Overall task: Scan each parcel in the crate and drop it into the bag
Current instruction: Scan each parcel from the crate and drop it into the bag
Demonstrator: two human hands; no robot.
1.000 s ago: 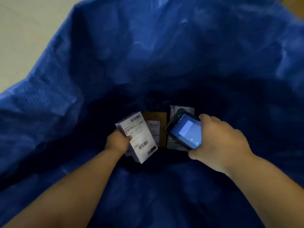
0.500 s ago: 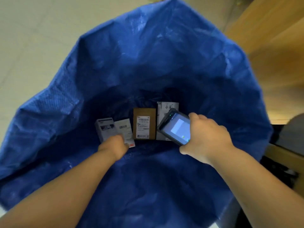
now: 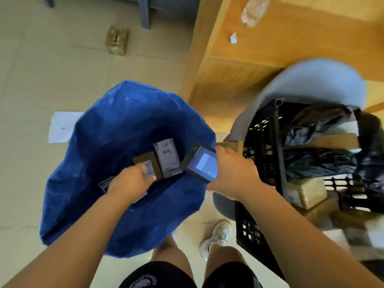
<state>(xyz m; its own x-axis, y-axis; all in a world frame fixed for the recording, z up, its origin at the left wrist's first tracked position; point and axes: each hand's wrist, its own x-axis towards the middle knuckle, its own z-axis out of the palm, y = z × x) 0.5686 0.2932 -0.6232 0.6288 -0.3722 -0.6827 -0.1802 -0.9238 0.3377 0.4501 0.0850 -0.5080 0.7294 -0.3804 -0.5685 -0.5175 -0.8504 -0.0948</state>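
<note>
Spotter: Fingers of your left hand hang loose and half curled, gripping nothing. They hover low in the bag, right over the brown box. Whether they brush its label, I cannot tell.

Lead: Your right hand is another matter: fingers and thumb are wrapped round the scanner, its screen lit and facing up, held over the bag's right rim.

Spotter: Under your hands, three parcels lie at the bottom of the bag. There is the brown box, a grey box touching its right side, and a white box to the left, half hidden by your left wrist.

Lead: Going by where they lie, those three look done. Whether each was scanned, nothing here shows.

Spotter: Look further right. The crate sits on a chair just beside the bag, and it is far from cleared. Dark polybags are piled across it, with a tan box below them and more cardboard too blurred to count.

Lead: My read is that you are early on, with most of the work left. Your free left hand should go to the crate for the next parcel, with the scanner ready.
</note>
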